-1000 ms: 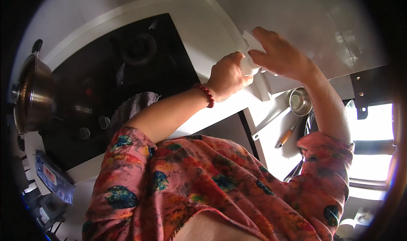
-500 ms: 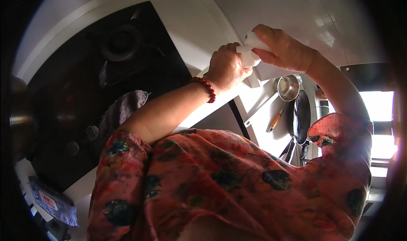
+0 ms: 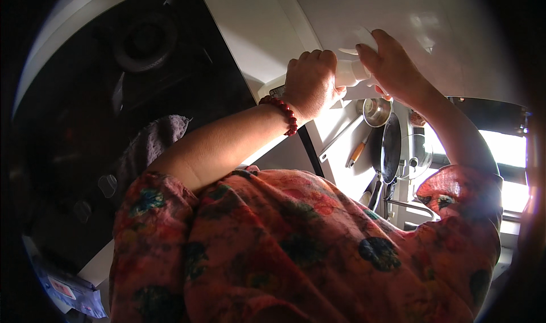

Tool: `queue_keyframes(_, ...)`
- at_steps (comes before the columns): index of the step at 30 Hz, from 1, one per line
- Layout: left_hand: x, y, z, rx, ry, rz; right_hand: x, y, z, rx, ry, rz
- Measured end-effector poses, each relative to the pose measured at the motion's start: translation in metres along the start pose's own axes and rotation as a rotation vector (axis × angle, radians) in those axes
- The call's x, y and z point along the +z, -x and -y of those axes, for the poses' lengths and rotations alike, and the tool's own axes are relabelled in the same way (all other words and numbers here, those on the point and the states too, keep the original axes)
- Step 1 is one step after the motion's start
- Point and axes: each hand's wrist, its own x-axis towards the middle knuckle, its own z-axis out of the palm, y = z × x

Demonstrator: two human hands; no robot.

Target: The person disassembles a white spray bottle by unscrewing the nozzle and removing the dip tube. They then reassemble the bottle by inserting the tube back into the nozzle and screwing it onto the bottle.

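Both my arms reach up and away from my floral-sleeved body. My left hand (image 3: 310,84), with a red bead bracelet at the wrist, is closed around one end of a white cylindrical object (image 3: 349,73). My right hand (image 3: 392,67) grips its other end, fingers curled over the top. The object is held against a white surface (image 3: 267,33) beside the black gas hob (image 3: 142,67). Most of the object is hidden by my fingers.
A grey cloth (image 3: 151,146) lies on the hob's near side. To the right hang a dark frying pan (image 3: 390,148), a small steel strainer (image 3: 376,111) and an orange-handled utensil (image 3: 356,152). A bright window (image 3: 506,152) is at the far right.
Both hands have stayed on the white object and drawn closer together on it. The view has swung, and the steel pot seen at the left edge has left the picture.
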Motion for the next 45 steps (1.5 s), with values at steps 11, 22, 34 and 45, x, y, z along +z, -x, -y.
queue_keyframes(11, -0.006, 0.000, -0.001, -0.031, 0.018, 0.071, 0.003, 0.000, -0.006, 0.157, -0.386, 0.006)
queue_keyframes(22, -0.009, 0.003, 0.002, -0.009, 0.019, 0.064, -0.055, 0.007, -0.034, -0.455, 0.144, 0.265)
queue_keyframes(34, -0.013, 0.005, 0.007, 0.004, 0.056, 0.042, -0.041, 0.005, -0.021, -0.666, 0.577, 0.203)
queue_keyframes(45, -0.018, 0.003, 0.005, 0.036, 0.067, 0.035, -0.026, 0.016, -0.033, -0.623, 0.179, -0.050)
